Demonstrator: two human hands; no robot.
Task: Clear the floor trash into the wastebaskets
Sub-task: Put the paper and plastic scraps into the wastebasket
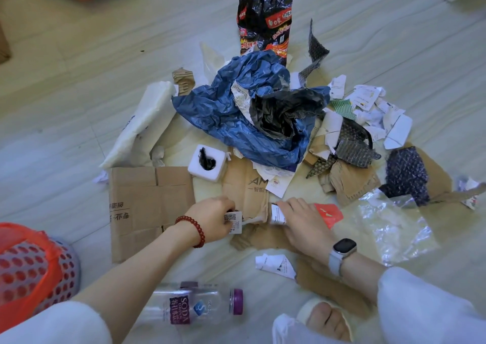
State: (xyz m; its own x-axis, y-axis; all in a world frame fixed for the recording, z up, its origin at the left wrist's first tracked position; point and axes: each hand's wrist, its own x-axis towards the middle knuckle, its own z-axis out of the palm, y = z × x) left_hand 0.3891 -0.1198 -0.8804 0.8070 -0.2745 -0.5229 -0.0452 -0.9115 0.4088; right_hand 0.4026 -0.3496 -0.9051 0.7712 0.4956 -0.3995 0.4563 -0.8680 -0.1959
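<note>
Both fingers (228, 207) pinch printed paper scraps (233, 221).

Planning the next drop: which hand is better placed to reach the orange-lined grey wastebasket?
Left. The left hand, gripping a white label scrap, is on the side of the orange-lined grey wastebasket; the right hand would have to cross over.

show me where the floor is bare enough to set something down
Bare floor lies left of the white bag, and beyond the noodle wrapper at upper right. The middle is crowded around the blue bag, cardboard and paper scraps.
</note>
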